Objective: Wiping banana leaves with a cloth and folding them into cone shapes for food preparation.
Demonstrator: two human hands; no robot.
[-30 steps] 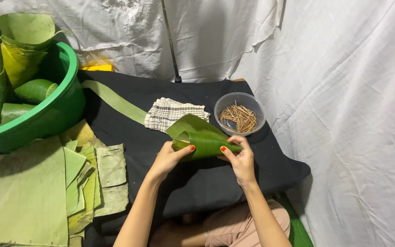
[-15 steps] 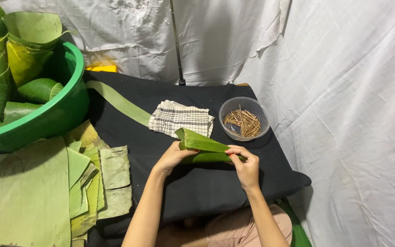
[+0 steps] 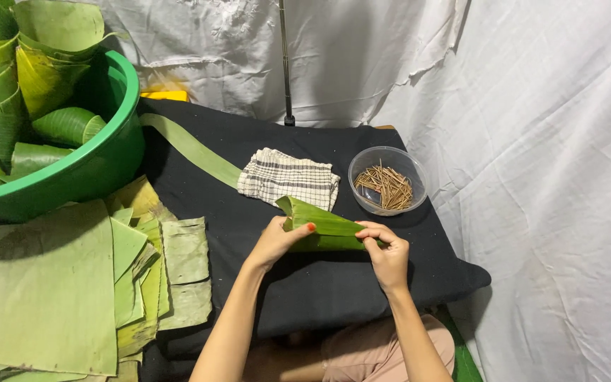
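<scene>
We hold a folded banana-leaf strip [image 3: 323,230] between both hands, just above the black cloth-covered table [image 3: 305,283]. Its long axis runs left to right across our body, tilted slightly: the left end sits higher and farther from us, and the right end lower and nearer.

Our left hand [image 3: 277,242] grips the left portion of the strip. The thumb lies on top, and the remaining fingers curl underneath, clamped on the leaf. Our right hand [image 3: 389,255] closes over the right end, with the fingertips [image 3: 369,228] pinched together on the upper fold. Both hands are in contact with the leaf, so neither is nearer than the other. The open, pointed end of the fold projects beyond the left thumb toward the checked cloth [image 3: 288,178].

The clear plastic bowl of thin wooden sticks [image 3: 387,182] stands beyond the right hand, near it but apart, and nearer to that hand than to the left. A stack of cut leaf pieces [image 3: 136,276] lies well to the left. The green basin of rolled leaves [image 3: 72,170] stands behind that stack.
</scene>
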